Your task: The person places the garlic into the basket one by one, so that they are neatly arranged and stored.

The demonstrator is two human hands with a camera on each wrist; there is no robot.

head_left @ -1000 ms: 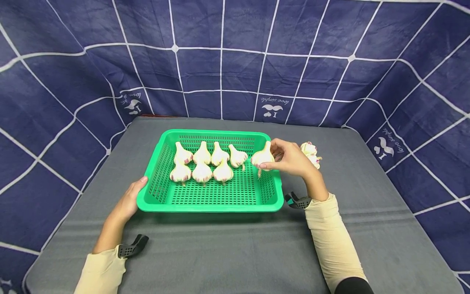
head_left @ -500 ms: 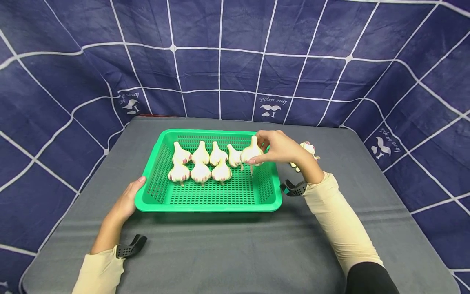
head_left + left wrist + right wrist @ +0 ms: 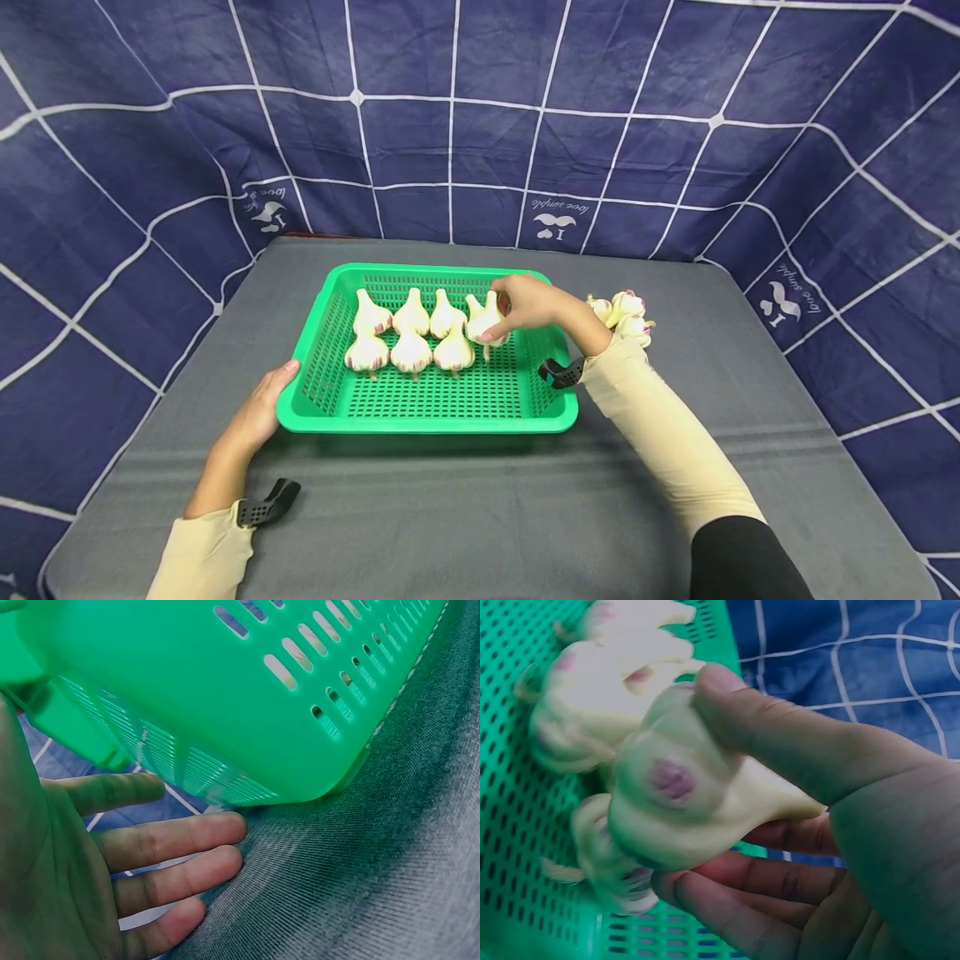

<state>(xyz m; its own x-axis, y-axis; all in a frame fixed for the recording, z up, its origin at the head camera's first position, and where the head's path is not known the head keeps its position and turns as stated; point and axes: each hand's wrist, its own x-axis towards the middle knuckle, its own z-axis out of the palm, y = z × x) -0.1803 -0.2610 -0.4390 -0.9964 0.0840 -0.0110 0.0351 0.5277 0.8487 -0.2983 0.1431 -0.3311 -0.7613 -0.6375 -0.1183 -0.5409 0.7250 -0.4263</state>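
My right hand (image 3: 531,302) pinches a white garlic bulb (image 3: 682,802) between thumb and fingers, inside the right half of a green plastic basket (image 3: 427,425). The purple-marked bulb is tilted, its stem toward the palm in the right wrist view. It overlaps another bulb (image 3: 604,855) there. Several more garlic bulbs (image 3: 412,354) lie in two rows to the left, stems pointing away. At the basket's left side, my left hand (image 3: 262,408) has its thumb at the rim. Its other fingers (image 3: 172,840) extend straight below the basket wall in the left wrist view.
Several loose garlic bulbs (image 3: 628,308) lie on the grey cloth (image 3: 450,517) right of the basket, partly behind the right forearm. A blue curtain (image 3: 495,142) with white grid lines encloses the table's back and sides.
My right hand has carried the garlic bulb leftward from the basket's right rim, then lowered it beside the rightmost bulb of the back row. The left hand stays at the rim.
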